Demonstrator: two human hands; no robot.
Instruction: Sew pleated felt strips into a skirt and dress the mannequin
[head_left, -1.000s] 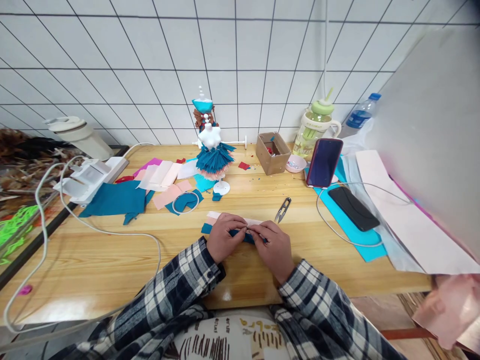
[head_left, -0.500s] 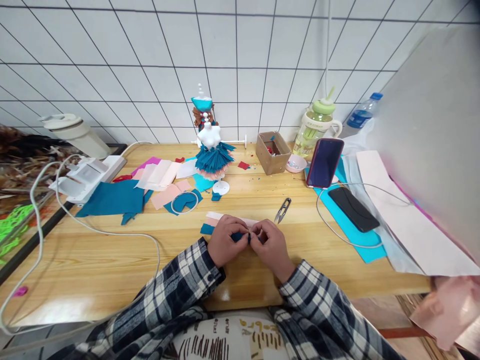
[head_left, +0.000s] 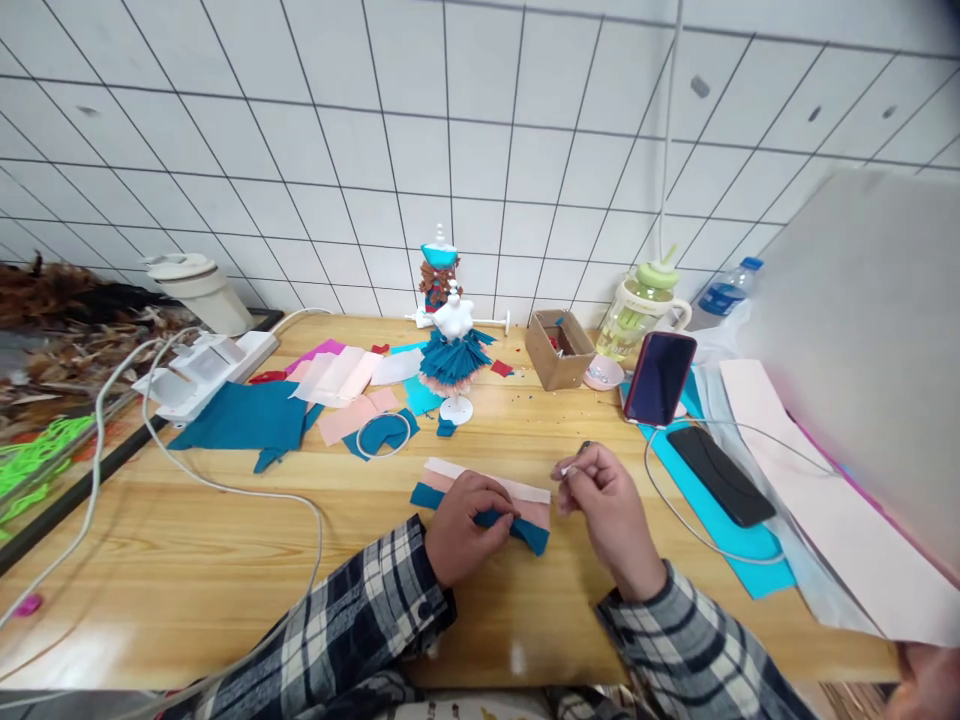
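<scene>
Item one, left hand [head_left: 469, 525], lower centre of the frame: the grip is closing thumb against fingers on a layered fabric strip [head_left: 534, 512] of white, peach and teal, the teal lying nearest the body. Item two, right hand [head_left: 619, 510], just right of centre: fingers are drawing together, seemingly pinching a small pale item [head_left: 568, 472] too tiny to name, and are standing apart from the strip. Handling note, by judgement: good work is asking for a light, steady left pinch close to the worked spot, the layers keeping their stagger, the teal edge lying unrumpled, and any right-hand pull running slow and even. Position: the strip is passing beneath the left hand, showing to both sides of it and resting on the tabletop [head_left: 360, 590]; its right end is lying between the two hands, its teal corner bending a little. Surroundings: a white ring [head_left: 361, 436] is resting on teal scraps, left of centre; a dress form [head_left: 453, 318] wearing a ruffled teal skirt [head_left: 454, 358] is standing at upper centre; a cardboard box [head_left: 553, 371] is sitting to its right; a phone [head_left: 660, 378] is leaning upright, right of centre.
</scene>
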